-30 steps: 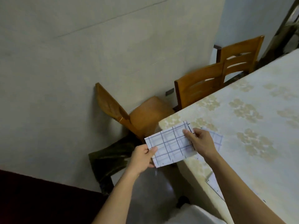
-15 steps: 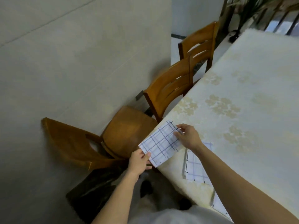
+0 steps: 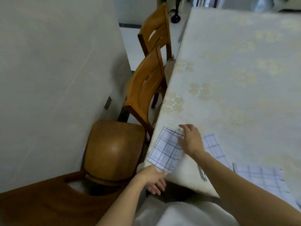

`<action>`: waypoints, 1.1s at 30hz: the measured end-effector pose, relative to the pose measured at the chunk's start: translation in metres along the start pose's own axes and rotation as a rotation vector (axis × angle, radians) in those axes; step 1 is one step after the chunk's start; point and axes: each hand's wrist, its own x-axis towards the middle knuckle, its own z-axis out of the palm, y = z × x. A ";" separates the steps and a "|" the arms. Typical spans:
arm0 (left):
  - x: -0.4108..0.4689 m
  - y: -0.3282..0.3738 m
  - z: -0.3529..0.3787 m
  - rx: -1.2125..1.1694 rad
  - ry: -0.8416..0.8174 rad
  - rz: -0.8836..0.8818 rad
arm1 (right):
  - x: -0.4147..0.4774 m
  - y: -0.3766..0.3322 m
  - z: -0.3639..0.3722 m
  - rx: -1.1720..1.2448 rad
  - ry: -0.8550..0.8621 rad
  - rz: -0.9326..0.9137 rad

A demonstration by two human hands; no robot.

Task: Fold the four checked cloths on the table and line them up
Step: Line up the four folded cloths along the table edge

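Partly under the right hand (image 3: 190, 141), a folded checked cloth (image 3: 164, 150) (motion-blurred).

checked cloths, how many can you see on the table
3: one at the table corner under both hands, one right of the right wrist, one near the right edge. A fourth may be hidden.

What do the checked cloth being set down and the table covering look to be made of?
Checked cloth: thin woven fabric, probably cotton, matte white with blue grid lines; it lies flat, limp at the edge.
Table covering: cream with a pale gold floral pattern and a slight sheen, possibly vinyl or coated fabric.
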 end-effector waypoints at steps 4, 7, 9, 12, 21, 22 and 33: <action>0.004 0.028 -0.015 0.060 0.379 0.396 | -0.040 0.013 0.005 0.078 0.108 0.125; 0.014 0.058 -0.014 0.224 0.450 0.574 | -0.068 0.031 0.005 0.072 0.108 0.271; 0.026 0.076 -0.005 0.300 0.436 0.593 | -0.082 0.046 0.003 0.090 0.086 0.340; 0.038 0.089 0.021 0.290 0.364 0.536 | -0.097 0.068 -0.003 0.140 0.072 0.419; 0.067 0.101 0.075 0.243 0.264 0.289 | -0.089 0.116 -0.020 0.087 0.123 0.532; 0.068 0.105 0.077 0.230 0.309 0.294 | -0.085 0.119 -0.023 0.103 0.107 0.546; 0.067 0.118 0.114 0.264 0.672 0.346 | -0.085 0.160 -0.037 0.084 -0.251 0.466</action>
